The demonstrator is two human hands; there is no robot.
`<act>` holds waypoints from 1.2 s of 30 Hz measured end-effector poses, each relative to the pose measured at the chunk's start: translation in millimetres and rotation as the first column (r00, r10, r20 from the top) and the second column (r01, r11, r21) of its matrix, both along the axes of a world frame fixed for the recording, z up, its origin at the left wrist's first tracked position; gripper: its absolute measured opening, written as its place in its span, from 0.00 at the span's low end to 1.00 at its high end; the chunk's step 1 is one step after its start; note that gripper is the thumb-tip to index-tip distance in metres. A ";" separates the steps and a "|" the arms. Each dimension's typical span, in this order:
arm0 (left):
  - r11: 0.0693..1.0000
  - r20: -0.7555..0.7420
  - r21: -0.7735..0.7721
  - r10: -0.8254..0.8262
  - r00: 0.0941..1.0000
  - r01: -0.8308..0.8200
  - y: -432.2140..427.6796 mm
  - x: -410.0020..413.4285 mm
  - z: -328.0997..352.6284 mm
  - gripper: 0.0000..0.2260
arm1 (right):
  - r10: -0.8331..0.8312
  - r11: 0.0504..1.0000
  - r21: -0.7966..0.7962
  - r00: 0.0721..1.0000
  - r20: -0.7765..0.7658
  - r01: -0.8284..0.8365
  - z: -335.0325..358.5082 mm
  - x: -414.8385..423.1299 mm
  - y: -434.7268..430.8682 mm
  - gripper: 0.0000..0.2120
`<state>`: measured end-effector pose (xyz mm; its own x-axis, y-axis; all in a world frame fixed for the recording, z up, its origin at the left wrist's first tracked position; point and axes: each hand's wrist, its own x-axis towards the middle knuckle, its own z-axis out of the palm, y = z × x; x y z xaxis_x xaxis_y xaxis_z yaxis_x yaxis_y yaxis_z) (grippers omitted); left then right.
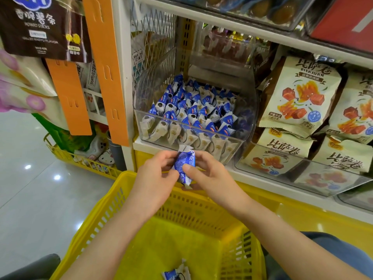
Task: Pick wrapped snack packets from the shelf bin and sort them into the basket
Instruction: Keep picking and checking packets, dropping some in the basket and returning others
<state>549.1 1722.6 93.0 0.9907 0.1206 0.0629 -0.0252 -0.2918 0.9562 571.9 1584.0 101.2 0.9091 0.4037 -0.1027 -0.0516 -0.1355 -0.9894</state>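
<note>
Blue-and-white packet (184, 165), long axis near upright, pinched by left grip (156, 178) and right grip (209, 175) alike, over the far rim of the yellow basket (201, 209). Shelf bin (245, 110) beyond; drop zone likely lies nearer the person.

A white shelf board (139, 145) runs across at about waist height. Standing directly on it is a clear plastic bin (239, 142) with a curved front wall, packed with blue-and-white wrapped snack packets (193, 110) in close rows. Just beside it on the right, on the same board, a second clear plastic bin (262, 170) holds beige printed snack bags (298, 93). Down to the left lies a glossy pale tiled floor (30, 148), with a low yellow wire rack (66, 156) at the shelf's end.
</note>
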 end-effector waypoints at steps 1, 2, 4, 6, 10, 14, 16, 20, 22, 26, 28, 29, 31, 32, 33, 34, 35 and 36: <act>1.000 0.004 -0.015 0.003 1.000 -0.003 0.6 -0.1 1.7 0.16 | -0.003 1.000 0.003 1.000 0.004 0.003 1.0 0.7 0.0 0.16; 0.999 0.004 -0.037 0.004 1.000 -0.004 0.6 -0.3 3.8 0.16 | -0.010 1.000 -0.005 1.000 0.009 0.010 2.2 2.0 -0.3 0.19; 0.994 -0.011 -0.107 -0.008 1.000 0.007 -0.3 -0.8 7.8 0.16 | -0.018 0.999 -0.036 1.000 0.016 0.018 5.7 5.3 -1.0 0.23; 0.980 -0.038 -0.196 -0.027 0.999 0.019 -0.8 -1.4 10.7 0.14 | 0.010 0.998 -0.062 0.999 0.042 -0.007 10.5 7.4 -1.4 0.22; 0.959 -0.076 -0.283 -0.021 0.997 -0.002 5.6 -1.5 14.3 0.12 | -0.001 1.000 -0.030 1.000 -0.008 0.000 14.5 8.9 -1.6 0.24; 0.910 -0.167 -0.414 -0.054 0.985 -0.021 4.9 -0.9 17.9 0.13 | -0.037 0.999 -0.019 0.997 -0.069 0.036 19.6 10.5 -0.3 0.19; 0.881 -0.214 -0.472 -0.106 0.971 -0.008 4.8 -0.2 18.5 0.16 | -0.091 0.995 -0.036 0.996 0.008 0.091 22.1 11.5 0.4 0.14; 0.933 -0.134 -0.352 -0.131 0.982 0.076 3.3 -2.1 22.9 0.10 | -0.171 0.984 -0.023 0.973 0.158 0.176 29.1 12.9 3.6 0.09; 0.940 -0.089 -0.341 -0.059 0.994 0.026 4.0 -0.2 26.0 0.09 | -0.151 0.986 -0.032 0.965 0.215 0.161 38.4 14.1 6.8 0.06; 0.921 -0.058 -0.388 0.006 0.998 -0.028 12.6 4.9 34.9 0.08 | -0.111 0.945 -0.218 0.868 0.485 0.243 61.9 43.6 5.4 0.07; 0.909 -0.045 -0.415 0.027 0.999 -0.043 16.1 7.0 38.2 0.08 | -0.055 0.850 -0.385 0.788 0.614 0.359 70.9 72.2 2.3 0.08; 0.903 -0.042 -0.426 0.031 0.999 -0.046 17.2 7.9 39.3 0.08 | -0.025 0.787 -0.464 0.774 0.633 0.405 73.7 87.7 0.3 0.09; 0.890 -0.043 -0.453 0.032 0.999 -0.048 18.6 9.5 40.4 0.07 | 0.045 0.636 -0.639 0.807 0.589 0.432 76.6 118.5 -4.1 0.11; 0.881 -0.041 -0.471 0.032 0.999 -0.047 19.4 10.2 40.7 0.07 | 0.098 0.534 -0.738 0.837 0.538 0.412 76.8 132.0 -6.3 0.13; 0.872 -0.038 -0.488 0.030 0.999 -0.045 20.0 10.8 41.5 0.06 | 0.154 0.407 -0.834 0.872 0.465 0.373 76.5 143.6 -8.8 0.15; 0.865 -0.035 -0.500 0.028 0.999 -0.041 20.8 11.2 42.5 0.06 | 0.197 0.271 -0.906 0.903 0.381 0.324 76.0 153.0 -10.7 0.16; 0.859 -0.031 -0.511 0.025 0.999 -0.037 21.7 11.9 43.7 0.06 | 0.221 0.145 -0.949 0.926 0.306 0.279 75.6 159.9 -11.7 0.18; 0.853 -0.024 -0.521 0.022 0.999 -0.031 22.8 12.9 44.5 0.06 | 0.231 0.047 -0.971 0.943 0.241 0.236 75.2 164.5 -12.0 0.20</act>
